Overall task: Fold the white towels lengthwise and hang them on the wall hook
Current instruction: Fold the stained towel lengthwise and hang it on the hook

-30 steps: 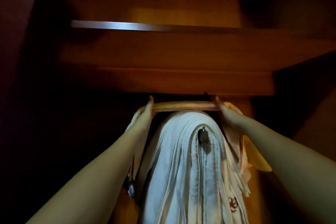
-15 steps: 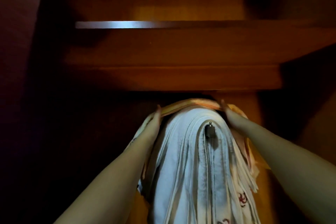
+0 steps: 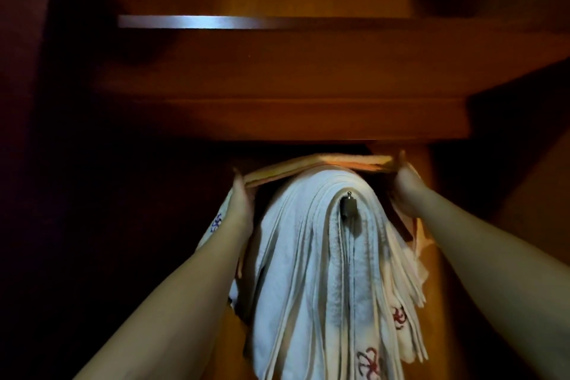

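Note:
Several folded white towels [image 3: 311, 256] hang draped over a small metal wall hook [image 3: 349, 204], whose tip pokes out of the folds. Some carry red embroidered marks near their lower ends. Behind and above them a further folded towel [image 3: 317, 163] stretches flat between my hands, lit orange. My left hand [image 3: 242, 197] grips its left end and my right hand [image 3: 407, 185] grips its right end, each beside the hanging stack. Its ends drop down behind my wrists, the left one with a blue mark.
A dark wooden shelf [image 3: 277, 120] juts out just above the towel, with a second shelf edge [image 3: 246, 22] catching light higher up. A wooden wall panel [image 3: 447, 256] lies behind the towels. Left and right sides are in deep shadow.
The held towel first sagged into an arch over the stack, then got stretched flatter again and tilted, its right end higher. My hands moved slightly apart.

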A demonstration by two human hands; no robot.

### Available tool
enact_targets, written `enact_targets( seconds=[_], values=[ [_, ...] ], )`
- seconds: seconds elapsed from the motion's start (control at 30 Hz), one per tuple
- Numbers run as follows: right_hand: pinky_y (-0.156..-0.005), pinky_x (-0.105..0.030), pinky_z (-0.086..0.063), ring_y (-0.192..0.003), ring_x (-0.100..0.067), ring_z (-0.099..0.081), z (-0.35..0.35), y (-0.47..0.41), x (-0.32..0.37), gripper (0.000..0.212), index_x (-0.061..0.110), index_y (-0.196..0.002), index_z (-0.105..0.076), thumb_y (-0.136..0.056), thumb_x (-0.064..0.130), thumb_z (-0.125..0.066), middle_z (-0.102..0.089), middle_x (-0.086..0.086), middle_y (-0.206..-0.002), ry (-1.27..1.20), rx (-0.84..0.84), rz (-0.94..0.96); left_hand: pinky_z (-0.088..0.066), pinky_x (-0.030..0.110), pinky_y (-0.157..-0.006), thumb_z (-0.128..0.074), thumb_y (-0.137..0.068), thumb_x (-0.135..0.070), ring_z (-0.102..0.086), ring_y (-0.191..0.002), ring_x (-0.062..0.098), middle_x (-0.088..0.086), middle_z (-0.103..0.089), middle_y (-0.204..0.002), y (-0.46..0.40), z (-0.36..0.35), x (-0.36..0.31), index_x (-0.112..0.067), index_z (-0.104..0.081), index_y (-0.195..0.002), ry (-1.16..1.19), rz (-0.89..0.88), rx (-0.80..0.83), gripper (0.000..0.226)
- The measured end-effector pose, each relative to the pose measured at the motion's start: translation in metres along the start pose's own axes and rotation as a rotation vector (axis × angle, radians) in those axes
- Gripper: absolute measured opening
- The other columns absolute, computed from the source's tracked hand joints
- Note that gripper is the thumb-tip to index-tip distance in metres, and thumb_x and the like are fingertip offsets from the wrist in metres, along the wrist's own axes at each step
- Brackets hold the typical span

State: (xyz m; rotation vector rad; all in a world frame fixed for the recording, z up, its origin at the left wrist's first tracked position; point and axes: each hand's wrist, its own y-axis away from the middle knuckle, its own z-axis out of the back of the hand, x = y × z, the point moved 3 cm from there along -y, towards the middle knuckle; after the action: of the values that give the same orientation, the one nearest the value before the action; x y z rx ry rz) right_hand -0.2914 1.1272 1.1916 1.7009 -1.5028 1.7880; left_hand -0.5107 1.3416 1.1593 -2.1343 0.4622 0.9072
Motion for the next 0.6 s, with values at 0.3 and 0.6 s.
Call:
enact_targets(
  seconds=[0.3, 0.6],
  values=[
    [-0.063, -0.027, -0.051, -0.077, -0.023, -0.062, 0.020, 0.002, -0.026, 0.034, 0.011, -0.109, -0.060, -0.108, 0.031, -0.034, -0.064, -0.013, -0.086, 0.150, -0.034, -0.053, -0.044, 0.035, -0.100, -0.025, -0.101, -0.063, -0.064, -0.111, 0.024, 0.008, -0.071, -0.113, 0.017, 0.006, 0.027, -0.016, -0.062, -0.125, -0.056, 0.088, -0.059, 0.065],
    [-0.083, -0.037, -0.053, -0.083, -0.031, -0.065, 0.008, 0.032, -0.088, 0.051, 0.005, -0.113, -0.065, -0.099, 0.048, -0.041, -0.069, -0.019, -0.087, 0.045, -0.103, -0.273, -0.052, 0.036, -0.082, -0.044, -0.099, -0.035, -0.066, -0.086, 0.031, 0.012, -0.073, -0.087, 0.050, 0.013, 0.075, -0.003, -0.070, -0.113, -0.179, 0.255, -0.242, 0.044]
  ],
)
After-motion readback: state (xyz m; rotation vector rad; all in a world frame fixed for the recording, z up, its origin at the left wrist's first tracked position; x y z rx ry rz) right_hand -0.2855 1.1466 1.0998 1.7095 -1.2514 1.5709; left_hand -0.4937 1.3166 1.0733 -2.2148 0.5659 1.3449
